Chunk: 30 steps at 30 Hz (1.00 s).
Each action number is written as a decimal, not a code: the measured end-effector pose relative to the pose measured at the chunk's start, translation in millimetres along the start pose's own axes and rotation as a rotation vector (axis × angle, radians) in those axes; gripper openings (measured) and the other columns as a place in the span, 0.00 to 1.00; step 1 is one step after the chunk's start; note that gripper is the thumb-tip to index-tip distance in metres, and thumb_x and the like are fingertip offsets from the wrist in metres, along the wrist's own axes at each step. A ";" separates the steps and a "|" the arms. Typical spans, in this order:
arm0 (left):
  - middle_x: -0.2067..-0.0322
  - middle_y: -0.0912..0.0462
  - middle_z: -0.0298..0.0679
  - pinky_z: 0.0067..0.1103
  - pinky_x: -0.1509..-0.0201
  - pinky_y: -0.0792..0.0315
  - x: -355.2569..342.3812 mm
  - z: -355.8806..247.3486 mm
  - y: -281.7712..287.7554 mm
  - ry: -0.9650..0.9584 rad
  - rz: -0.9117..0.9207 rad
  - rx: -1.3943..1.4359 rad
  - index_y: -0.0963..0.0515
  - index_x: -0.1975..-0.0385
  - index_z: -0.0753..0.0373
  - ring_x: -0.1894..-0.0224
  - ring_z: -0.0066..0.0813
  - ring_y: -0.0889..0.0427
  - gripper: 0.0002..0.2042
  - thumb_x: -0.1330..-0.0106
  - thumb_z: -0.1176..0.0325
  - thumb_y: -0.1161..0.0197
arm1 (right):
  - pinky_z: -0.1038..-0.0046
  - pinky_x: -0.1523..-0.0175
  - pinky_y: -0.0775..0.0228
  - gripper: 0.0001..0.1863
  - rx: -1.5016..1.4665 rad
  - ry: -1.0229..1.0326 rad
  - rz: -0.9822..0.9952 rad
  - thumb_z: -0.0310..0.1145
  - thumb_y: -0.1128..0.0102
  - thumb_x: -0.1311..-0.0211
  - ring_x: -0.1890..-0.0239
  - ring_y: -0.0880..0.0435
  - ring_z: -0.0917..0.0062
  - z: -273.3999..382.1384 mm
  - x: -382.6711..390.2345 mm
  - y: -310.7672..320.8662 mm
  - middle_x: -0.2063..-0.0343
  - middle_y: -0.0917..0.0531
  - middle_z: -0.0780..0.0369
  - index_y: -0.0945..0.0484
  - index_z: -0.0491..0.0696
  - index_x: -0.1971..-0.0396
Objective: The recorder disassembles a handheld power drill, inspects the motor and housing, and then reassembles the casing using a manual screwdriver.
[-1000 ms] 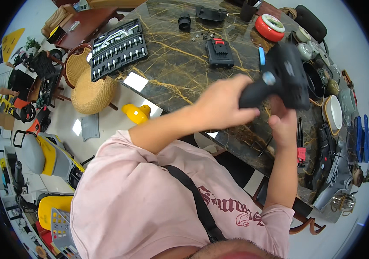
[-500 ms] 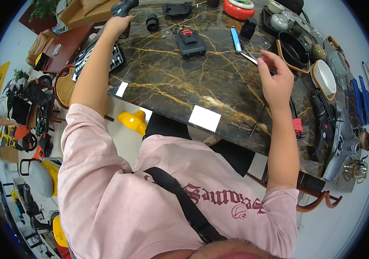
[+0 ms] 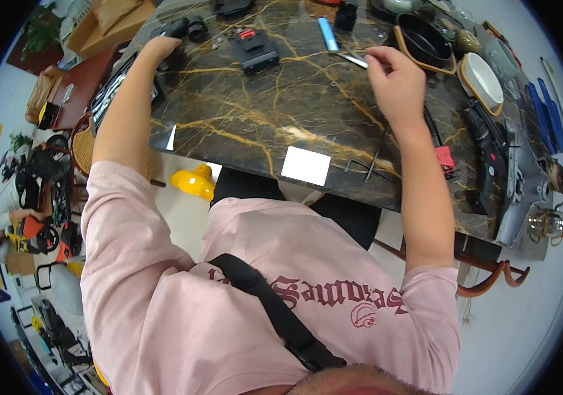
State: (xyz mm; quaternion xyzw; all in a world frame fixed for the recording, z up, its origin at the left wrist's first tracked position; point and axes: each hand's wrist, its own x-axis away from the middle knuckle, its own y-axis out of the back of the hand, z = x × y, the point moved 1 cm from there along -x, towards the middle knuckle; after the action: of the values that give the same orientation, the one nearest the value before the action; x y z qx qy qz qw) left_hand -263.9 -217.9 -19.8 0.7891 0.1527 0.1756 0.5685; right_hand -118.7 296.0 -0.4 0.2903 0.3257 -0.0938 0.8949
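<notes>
At the far left of the dark marbled table, my left hand (image 3: 161,50) is closed on a black cordless power tool (image 3: 173,28), with a black round attachment (image 3: 197,30) touching or just beyond it. My right hand (image 3: 398,84) hovers over or touches the near end of a slim silver two-pronged tool (image 3: 352,60). Its thumb and fingers are curled together, and what lies between them is hidden. Left of that silver tool is a light-blue strip (image 3: 327,35). A black battery pack (image 3: 255,50) with a red top part lies between my hands, near some small dark bits (image 3: 221,41).
An open tool case (image 3: 113,89) sits by my left forearm. Bent hex keys (image 3: 368,170) lie near the front edge beside a white rectangle (image 3: 306,166). Right of my arm are black-and-grey housings (image 3: 485,155); a black pan (image 3: 426,45) and white dish (image 3: 483,78) stand farther back.
My left hand has brought the power tool down and nearer, beside the round attachment. The fingers of my right hand have drawn together by the silver tool. The whole view has shifted slightly.
</notes>
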 end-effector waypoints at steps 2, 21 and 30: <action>0.41 0.22 0.56 0.54 0.49 0.25 -0.8 -0.3 0.4 -0.020 0.029 -0.056 0.23 0.40 0.68 0.43 0.56 0.21 0.35 0.38 0.43 0.35 | 0.71 0.58 0.21 0.10 0.010 -0.026 0.027 0.30 0.35 0.40 0.65 0.11 0.68 -5.7 1.1 -3.8 0.66 0.11 0.55 0.14 0.43 0.60; 0.32 0.30 0.52 0.33 0.28 0.35 132.4 -115.1 -11.5 -0.872 0.070 0.145 0.35 0.30 0.66 0.30 0.45 0.31 0.44 0.41 0.47 0.26 | 0.60 0.55 0.23 0.09 0.200 -0.050 0.464 0.35 0.33 0.40 0.63 0.14 0.57 24.9 19.9 -17.4 0.69 0.14 0.53 0.14 0.44 0.68; 0.41 0.25 0.53 0.32 0.29 0.35 127.5 -114.6 -36.8 -0.963 0.095 0.206 0.32 0.34 0.67 0.36 0.44 0.26 0.44 0.49 0.53 0.19 | 0.61 0.58 0.24 0.10 0.194 -0.051 0.473 0.35 0.31 0.41 0.65 0.15 0.60 20.4 18.9 -18.7 0.71 0.15 0.54 0.15 0.43 0.69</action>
State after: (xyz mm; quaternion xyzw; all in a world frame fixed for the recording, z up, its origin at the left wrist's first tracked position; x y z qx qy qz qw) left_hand -203.5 -53.7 -8.2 0.8387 -0.1470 -0.1991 0.4850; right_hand -100.1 269.3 -8.4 0.4405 0.2154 0.0801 0.8678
